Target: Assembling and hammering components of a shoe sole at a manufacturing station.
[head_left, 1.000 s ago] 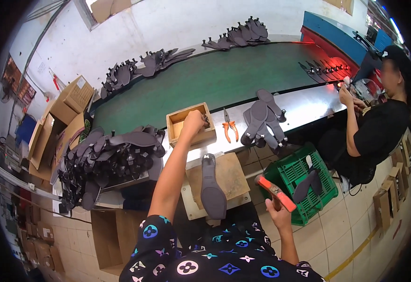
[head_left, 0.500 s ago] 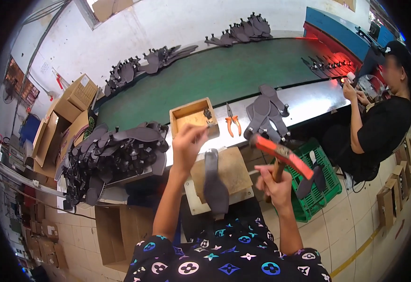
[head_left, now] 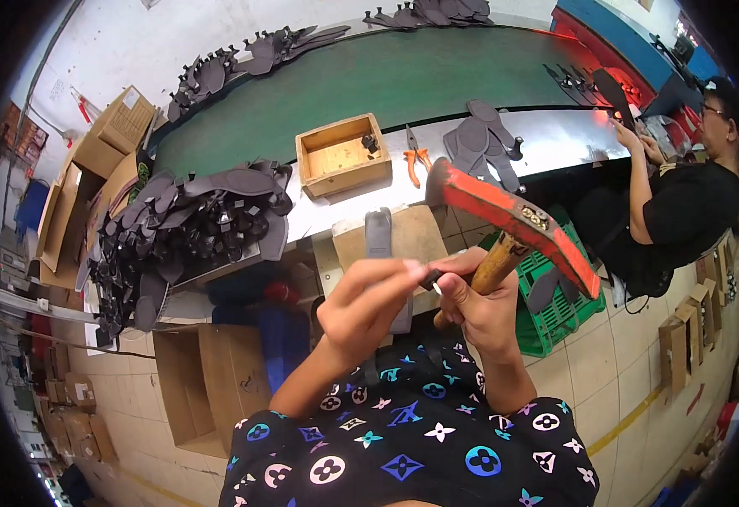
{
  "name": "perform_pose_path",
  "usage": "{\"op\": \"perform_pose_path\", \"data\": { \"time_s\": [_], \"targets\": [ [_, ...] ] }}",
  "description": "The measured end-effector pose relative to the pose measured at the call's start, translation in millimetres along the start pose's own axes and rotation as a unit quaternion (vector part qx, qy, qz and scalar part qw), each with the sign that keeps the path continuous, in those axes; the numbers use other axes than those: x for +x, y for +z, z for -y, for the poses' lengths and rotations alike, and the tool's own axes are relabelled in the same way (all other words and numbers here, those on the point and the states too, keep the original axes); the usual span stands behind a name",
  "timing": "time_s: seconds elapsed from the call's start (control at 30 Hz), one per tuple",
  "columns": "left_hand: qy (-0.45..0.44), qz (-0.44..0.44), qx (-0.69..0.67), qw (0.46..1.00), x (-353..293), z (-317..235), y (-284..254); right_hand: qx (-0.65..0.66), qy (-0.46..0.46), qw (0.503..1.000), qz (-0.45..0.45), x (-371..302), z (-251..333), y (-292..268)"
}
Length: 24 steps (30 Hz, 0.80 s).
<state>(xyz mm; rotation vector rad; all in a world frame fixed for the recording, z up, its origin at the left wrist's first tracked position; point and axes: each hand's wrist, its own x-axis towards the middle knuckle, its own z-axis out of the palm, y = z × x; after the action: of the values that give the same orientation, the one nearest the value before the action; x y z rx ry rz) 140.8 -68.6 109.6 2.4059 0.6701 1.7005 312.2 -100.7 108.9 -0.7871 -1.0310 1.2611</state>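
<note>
My right hand (head_left: 489,308) grips the wooden handle of a hammer (head_left: 517,220) with a worn red head, which slants across in front of me. Against its thumb and forefinger, the fingertips of my left hand (head_left: 365,304) pinch a small dark piece (head_left: 430,280) with a pale end; its exact kind is too small to make out. Below and behind my hands, a dark grey shoe sole (head_left: 378,232) lies on a wooden board (head_left: 420,230), its lower part hidden by my left hand.
An open wooden box (head_left: 344,179) with a few small dark pieces stands ahead, beside orange-handled pliers (head_left: 417,156). Grey soles (head_left: 479,139) lie to their right, a large pile (head_left: 209,211) to the left. A green crate (head_left: 559,308) stands right, near a seated co-worker (head_left: 690,198).
My left hand has come from beside the wooden box down to my right hand, and their fingertips now meet at the small piece. The hammer has moved nearer and the view has tilted downward.
</note>
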Motion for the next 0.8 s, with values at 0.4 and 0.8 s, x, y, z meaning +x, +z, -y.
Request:
{"op": "perform_pose_path", "data": {
  "time_s": [0.4, 0.8],
  "targets": [
    [-0.144, 0.051, -0.060, 0.986, -6, -6, -6, 0.061, 0.045, 0.997, 0.006, 0, -7, 2],
    [-0.264, 0.063, -0.059, 0.961, -12, 23, -3, 0.051, 0.142, 0.989, 0.003, 13, -20, -5]
  ]
}}
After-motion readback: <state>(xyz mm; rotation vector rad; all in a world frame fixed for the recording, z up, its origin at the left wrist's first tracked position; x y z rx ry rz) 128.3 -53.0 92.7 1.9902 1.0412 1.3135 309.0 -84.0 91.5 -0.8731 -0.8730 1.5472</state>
